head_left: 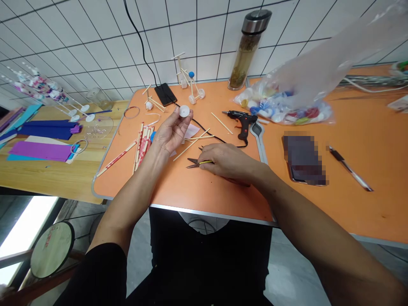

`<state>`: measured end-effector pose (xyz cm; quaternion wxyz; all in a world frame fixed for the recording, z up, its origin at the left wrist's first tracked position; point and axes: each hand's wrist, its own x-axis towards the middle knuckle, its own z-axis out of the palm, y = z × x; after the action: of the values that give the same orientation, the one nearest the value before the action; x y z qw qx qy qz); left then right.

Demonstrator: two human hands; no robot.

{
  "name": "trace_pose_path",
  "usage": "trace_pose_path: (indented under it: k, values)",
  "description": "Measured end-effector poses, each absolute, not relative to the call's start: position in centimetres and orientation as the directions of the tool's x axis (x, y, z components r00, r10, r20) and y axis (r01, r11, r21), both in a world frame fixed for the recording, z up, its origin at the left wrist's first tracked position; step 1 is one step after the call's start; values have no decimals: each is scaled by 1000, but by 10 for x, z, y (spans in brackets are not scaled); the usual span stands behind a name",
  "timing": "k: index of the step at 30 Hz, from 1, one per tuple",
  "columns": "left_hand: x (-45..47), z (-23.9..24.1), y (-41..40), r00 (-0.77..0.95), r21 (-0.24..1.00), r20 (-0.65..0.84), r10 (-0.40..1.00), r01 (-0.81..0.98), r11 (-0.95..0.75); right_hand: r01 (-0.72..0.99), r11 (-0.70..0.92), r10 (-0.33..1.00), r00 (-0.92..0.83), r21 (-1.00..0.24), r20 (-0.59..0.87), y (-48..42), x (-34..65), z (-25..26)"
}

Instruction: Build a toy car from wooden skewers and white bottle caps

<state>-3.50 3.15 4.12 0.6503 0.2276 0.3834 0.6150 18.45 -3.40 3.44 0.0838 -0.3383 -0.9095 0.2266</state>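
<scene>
My left hand (170, 131) is raised above the orange table (197, 187), its fingertips pinched on a white bottle cap (184, 111). My right hand (228, 161) rests on the table, fingers curled over the yellow-handled small scissors (198, 162), whose dark blades point left. Thin wooden sticks (194, 140) lie between the two hands. A bundle of wrapped chopsticks (142, 144) lies just left of my left hand.
A black glue gun (242, 121) with its cord lies behind my right hand. A plastic bag of bottle caps (283, 106), a flask (250, 49), a phone (165, 93), stick-and-cap models (191, 85), a dark blurred object (303, 159) and a pen (349, 168) sit around. Coloured paper (41, 148) covers the left wooden table.
</scene>
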Motion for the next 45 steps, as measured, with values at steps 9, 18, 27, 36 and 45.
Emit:
trace_pose_path:
  k: [9, 18, 27, 36, 45]
  values:
    - [-48, 39, 35, -35, 793, -197, 980, -594, 138, 571, 724, 584, -806, -387, -98, -55, 162, 34]
    - [-40, 47, 30, 3, 728, -258, 966, -656, 197, 427, 316, 856, -514, -847, 60, -41, 183, 46]
    - [-25, 37, 18, 109, 833, -208, 972, -501, 235, 536, 384, 916, -324, -752, 237, -31, 190, 45]
    - [-21, 28, 13, 196, 867, -133, 972, -453, 210, 832, 399, 896, -264, -385, 358, -39, 185, 44]
    - [-17, 27, 11, 168, 886, -143, 975, -417, 202, 879, 373, 911, -287, -296, 296, -42, 182, 48]
